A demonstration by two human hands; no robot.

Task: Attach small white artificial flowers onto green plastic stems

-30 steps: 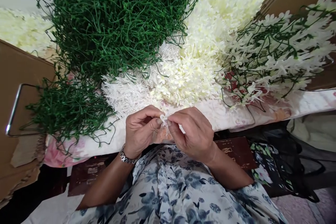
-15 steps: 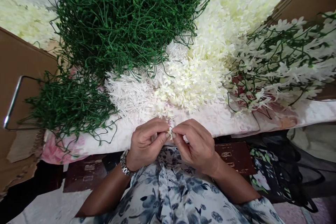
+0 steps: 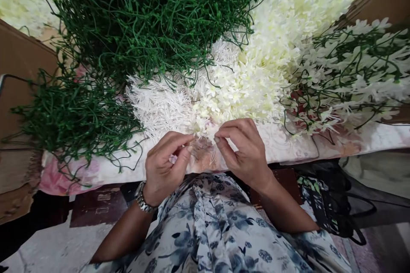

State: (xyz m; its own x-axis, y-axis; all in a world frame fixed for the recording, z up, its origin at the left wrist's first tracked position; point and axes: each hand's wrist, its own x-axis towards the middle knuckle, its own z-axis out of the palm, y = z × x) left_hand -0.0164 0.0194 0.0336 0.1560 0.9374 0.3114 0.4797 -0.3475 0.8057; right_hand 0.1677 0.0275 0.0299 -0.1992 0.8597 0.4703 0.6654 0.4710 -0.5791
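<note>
My left hand (image 3: pixel 169 160), with a metal-banded watch (image 3: pixel 144 198) at its wrist, is closed in a pinch above the cloth's front edge. Whatever sits between its thumb and forefinger is too small to make out. Opposite it, my right hand (image 3: pixel 245 149) is also pinched, its fingertips beside the nearest pale petals; I cannot tell what it grips. A gap separates the two hands. Just beyond them lie a heap of loose cream-white artificial flowers (image 3: pixel 246 89) and a pile of thin white spiky pieces (image 3: pixel 160 102).
A tall mass of green plastic stems (image 3: pixel 153 21) stands behind, with a smaller bunch of green stems (image 3: pixel 80 119) at left. Assembled white flowers on stems (image 3: pixel 358 76) lie at right. Cardboard boxes (image 3: pixel 24 55) flank the floral cloth (image 3: pixel 272 145).
My hands have parted; before, their fingertips met around a small white flower piece. My right hand has moved up towards the flower heap. The view has shifted slightly.
</note>
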